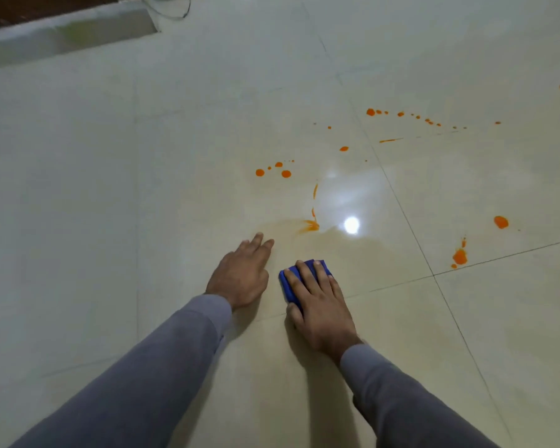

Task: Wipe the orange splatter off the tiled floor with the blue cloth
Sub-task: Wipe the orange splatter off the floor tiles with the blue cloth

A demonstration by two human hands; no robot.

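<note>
My right hand [320, 302] lies flat on the folded blue cloth [288, 282] and presses it onto the cream tiled floor [175, 189], fingers straight. My left hand [240, 273] rests on the floor just left of the cloth, fingers extended. Ahead of the cloth is a pale orange smear [309, 226] with a thin streak above it. Orange drops [274, 169] lie farther ahead, a line of drops [401, 114] runs to the upper right, and bigger blobs [459, 257] sit to the right near a grout line.
A low grey step or ledge [68, 33] runs along the top left, with a thin cable [175, 12] beside it. A ceiling light glare [351, 225] reflects on the glossy tile. Grey sleeves cover both forearms.
</note>
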